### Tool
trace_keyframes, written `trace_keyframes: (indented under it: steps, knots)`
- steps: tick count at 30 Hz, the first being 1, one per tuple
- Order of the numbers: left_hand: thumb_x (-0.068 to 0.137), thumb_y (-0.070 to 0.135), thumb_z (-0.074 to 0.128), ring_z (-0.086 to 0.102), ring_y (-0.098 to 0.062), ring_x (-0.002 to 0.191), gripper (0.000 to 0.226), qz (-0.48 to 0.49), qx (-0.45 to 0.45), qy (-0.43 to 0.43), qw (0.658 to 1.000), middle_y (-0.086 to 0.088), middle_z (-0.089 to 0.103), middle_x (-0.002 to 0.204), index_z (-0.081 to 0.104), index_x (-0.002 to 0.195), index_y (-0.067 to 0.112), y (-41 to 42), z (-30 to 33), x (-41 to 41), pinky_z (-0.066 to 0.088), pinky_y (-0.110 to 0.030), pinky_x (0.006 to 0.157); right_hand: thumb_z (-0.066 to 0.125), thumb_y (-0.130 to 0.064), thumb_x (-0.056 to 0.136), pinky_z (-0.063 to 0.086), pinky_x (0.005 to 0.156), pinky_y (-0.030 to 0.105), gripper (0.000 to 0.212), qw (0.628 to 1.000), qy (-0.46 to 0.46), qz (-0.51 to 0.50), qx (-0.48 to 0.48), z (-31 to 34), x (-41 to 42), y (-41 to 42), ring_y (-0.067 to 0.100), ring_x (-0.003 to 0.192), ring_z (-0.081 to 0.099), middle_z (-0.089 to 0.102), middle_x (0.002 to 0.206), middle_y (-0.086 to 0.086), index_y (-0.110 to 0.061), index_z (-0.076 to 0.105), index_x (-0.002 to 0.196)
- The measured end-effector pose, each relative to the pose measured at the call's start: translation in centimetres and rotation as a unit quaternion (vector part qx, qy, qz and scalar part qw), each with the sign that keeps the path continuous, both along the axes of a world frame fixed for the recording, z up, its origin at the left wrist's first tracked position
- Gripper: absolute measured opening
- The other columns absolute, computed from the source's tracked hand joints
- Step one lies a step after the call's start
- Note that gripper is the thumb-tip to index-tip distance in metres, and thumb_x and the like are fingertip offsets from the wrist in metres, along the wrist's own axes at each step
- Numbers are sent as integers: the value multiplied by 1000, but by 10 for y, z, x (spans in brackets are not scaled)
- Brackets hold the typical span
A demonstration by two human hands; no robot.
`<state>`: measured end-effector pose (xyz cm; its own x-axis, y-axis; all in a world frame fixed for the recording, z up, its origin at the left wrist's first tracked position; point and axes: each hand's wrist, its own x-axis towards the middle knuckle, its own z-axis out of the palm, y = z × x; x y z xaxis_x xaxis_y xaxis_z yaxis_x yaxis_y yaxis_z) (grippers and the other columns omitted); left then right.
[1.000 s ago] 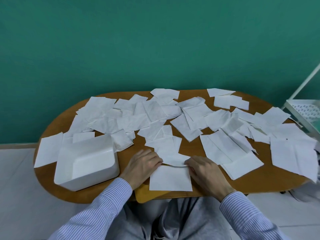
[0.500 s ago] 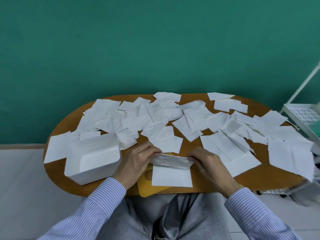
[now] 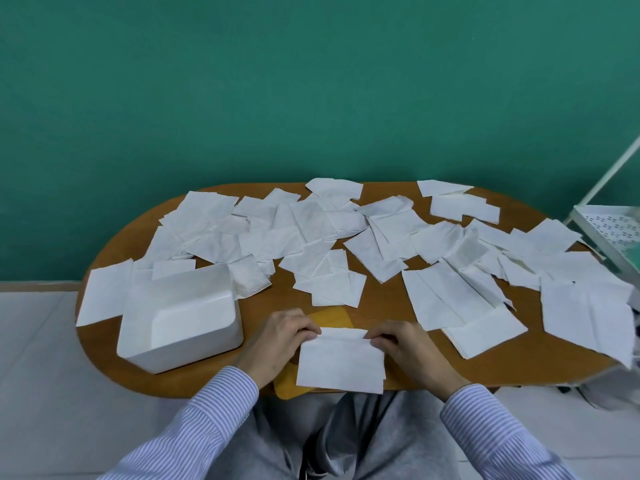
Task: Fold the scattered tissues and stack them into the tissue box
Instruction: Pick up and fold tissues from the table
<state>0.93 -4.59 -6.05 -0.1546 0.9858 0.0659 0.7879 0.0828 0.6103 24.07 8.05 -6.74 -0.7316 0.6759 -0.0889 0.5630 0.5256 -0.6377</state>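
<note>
A white tissue (image 3: pixel 341 362) lies folded in half at the table's near edge, on a yellow mat (image 3: pixel 330 318). My left hand (image 3: pixel 277 341) pinches its upper left corner and my right hand (image 3: pixel 412 348) pinches its upper right corner. An open white tissue box (image 3: pixel 180 317) stands just left of my left hand, and it looks empty. Several unfolded white tissues (image 3: pixel 311 230) lie scattered across the far and right parts of the table.
The oval wooden table (image 3: pixel 381 299) stands against a green wall. A white perforated metal rack (image 3: pixel 613 233) stands at the right edge. A tissue (image 3: pixel 104 294) lies beside the box at the left rim, and others (image 3: pixel 588 313) overhang the right rim.
Both hands lifted the tissue's far edge and brought it toward me, folding the tissue in half. The camera view shifted slightly.
</note>
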Motion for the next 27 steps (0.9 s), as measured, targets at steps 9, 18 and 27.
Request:
trace_keyframes:
  steps: [9,18,27]
  knots:
    - [102,36,53,53,1,98,22,19,-48,-5,999,17,60,99,72,109,29,13,-14,-7,44,-18,83,53,-22,100,46,79,11,17,999,27,-33,-27,-8,-6,11,-6,94,56,63,99,-21,-29,69,101]
    - [101,37,54,52,2,97,19,23,-47,-21,998,19,59,97,71,107,29,24,-15,-11,42,-15,82,51,-20,101,49,73,15,19,998,17,-50,-46,-4,-15,23,0,88,60,65,92,-14,-25,67,93]
    - [103,36,50,51,-2,97,23,14,-37,19,999,15,56,99,69,112,27,25,-30,-10,43,-20,84,53,-22,100,51,79,23,15,999,16,-39,11,-24,-16,22,2,90,57,62,98,-14,-30,64,97]
